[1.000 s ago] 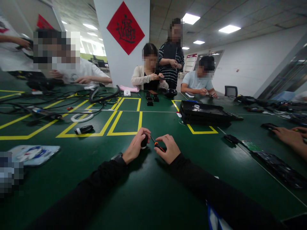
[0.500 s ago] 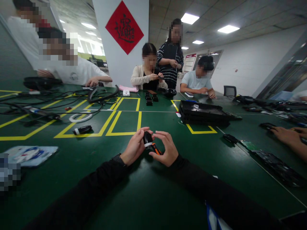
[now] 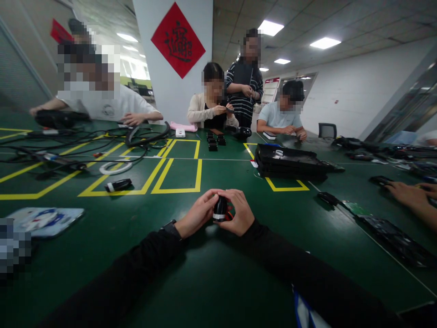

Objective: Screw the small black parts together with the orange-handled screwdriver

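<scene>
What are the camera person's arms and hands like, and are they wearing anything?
Long black fabric sleeves cover the arms. A dark, watch-like band circles the left wrist. The left hand and right hand are bare, with no gloves.

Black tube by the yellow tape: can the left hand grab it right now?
Probably not yet: the left hand and right hand surround another black piece, though nothing seems to block the tube.
</scene>
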Tool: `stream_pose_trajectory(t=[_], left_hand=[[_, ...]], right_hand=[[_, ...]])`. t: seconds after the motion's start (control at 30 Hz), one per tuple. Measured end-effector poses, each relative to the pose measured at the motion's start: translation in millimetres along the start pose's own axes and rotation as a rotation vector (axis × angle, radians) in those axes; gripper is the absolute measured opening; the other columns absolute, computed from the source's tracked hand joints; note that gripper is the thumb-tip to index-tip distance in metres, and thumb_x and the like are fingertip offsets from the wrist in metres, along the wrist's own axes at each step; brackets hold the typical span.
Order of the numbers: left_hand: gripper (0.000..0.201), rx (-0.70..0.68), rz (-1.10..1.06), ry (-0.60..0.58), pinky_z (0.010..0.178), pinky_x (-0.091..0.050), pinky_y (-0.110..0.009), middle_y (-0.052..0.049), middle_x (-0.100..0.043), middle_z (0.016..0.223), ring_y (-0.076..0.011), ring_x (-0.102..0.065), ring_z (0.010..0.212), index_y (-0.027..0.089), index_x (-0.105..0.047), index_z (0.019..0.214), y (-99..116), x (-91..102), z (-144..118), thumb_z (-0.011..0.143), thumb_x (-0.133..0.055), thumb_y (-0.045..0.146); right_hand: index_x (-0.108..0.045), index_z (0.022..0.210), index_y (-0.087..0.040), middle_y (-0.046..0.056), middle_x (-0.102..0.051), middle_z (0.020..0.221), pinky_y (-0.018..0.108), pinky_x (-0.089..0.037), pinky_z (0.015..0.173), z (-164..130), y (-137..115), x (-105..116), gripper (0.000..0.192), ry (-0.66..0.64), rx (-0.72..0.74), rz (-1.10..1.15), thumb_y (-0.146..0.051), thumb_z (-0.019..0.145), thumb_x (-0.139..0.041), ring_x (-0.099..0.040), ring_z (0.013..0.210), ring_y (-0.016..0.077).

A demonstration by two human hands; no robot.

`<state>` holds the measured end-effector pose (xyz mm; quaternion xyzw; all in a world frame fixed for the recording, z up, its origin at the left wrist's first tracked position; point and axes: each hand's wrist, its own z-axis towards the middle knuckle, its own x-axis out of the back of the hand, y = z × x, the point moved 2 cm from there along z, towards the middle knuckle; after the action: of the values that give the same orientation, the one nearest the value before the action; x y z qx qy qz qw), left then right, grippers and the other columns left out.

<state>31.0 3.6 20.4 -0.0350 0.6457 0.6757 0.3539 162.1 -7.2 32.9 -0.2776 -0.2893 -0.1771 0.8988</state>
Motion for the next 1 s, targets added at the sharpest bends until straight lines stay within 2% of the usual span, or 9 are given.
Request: stream_pose_trajectory(t=[0.23,0.33,0.43,0.53,0.67,1.0], left_hand=[[0.034,-0.028,-0.015,-0.025,0.072,-0.047,-0.032,-0.007,-0.057,0.101,-0.0199,-0.058,0.088,0.019,-0.047,0.108,0.8,1.2,0.0,0.076,-0.056,0.028],[0.036,-0.032,-0.008,0.001,0.073,-0.047,-0.032,-0.007,-0.058,0.102,-0.0201,-0.057,0.091,0.020,-0.047,0.110,1.4,4.1,1.2,0.076,-0.057,0.027],[0.032,-0.085,0.024,0.059,0.079,-0.044,-0.030,-0.007,-0.058,0.103,-0.0179,-0.055,0.094,0.018,-0.051,0.105,1.4,9.7,3.8,0.074,-0.059,0.025],[0.027,-0.143,0.062,0.094,0.083,-0.041,-0.027,-0.007,-0.059,0.102,-0.0160,-0.054,0.095,0.016,-0.055,0.097,1.6,13.9,6.0,0.071,-0.062,0.022],[0.028,-0.185,0.122,0.116,0.083,-0.039,-0.028,-0.008,-0.060,0.099,-0.0170,-0.054,0.095,0.015,-0.056,0.094,3.7,14.5,6.3,0.067,-0.065,0.021],[0.032,-0.254,0.336,0.218,0.081,-0.039,-0.028,-0.006,-0.060,0.098,-0.0166,-0.054,0.089,0.015,-0.058,0.095,10.8,15.3,4.3,0.065,-0.066,0.024]], right_hand=[[-0.037,0.120,-0.019,0.010,-0.046,0.116,0.044,-0.032,0.093,0.6,-5.3,2.6,0.078,0.027,-0.020,0.014,-0.044,0.054,-0.069,-0.040,0.109,0.0266],[-0.038,0.118,-0.018,0.011,-0.045,0.117,0.043,-0.034,0.093,-1.0,-2.8,1.6,0.073,0.071,-0.069,0.023,-0.041,0.056,-0.069,-0.041,0.109,0.0258],[-0.037,0.118,-0.018,0.011,-0.048,0.112,0.039,-0.040,0.086,-3.6,2.8,-1.7,0.068,0.099,-0.172,0.080,-0.032,0.059,-0.068,-0.048,0.102,0.0230],[-0.034,0.119,-0.020,0.006,-0.056,0.098,0.035,-0.046,0.077,-5.6,6.9,-5.6,0.066,0.079,-0.256,0.165,-0.025,0.061,-0.066,-0.056,0.085,0.0183],[-0.035,0.118,-0.020,0.001,-0.060,0.082,0.032,-0.046,0.072,-6.1,7.9,-6.7,0.062,0.048,-0.280,0.218,-0.020,0.063,-0.063,-0.058,0.073,0.0154],[-0.044,0.116,-0.019,0.005,-0.058,0.091,0.030,-0.046,0.069,-7.7,19.1,-8.4,0.052,0.069,-0.306,0.266,-0.027,0.067,-0.061,-0.056,0.078,0.0154]])
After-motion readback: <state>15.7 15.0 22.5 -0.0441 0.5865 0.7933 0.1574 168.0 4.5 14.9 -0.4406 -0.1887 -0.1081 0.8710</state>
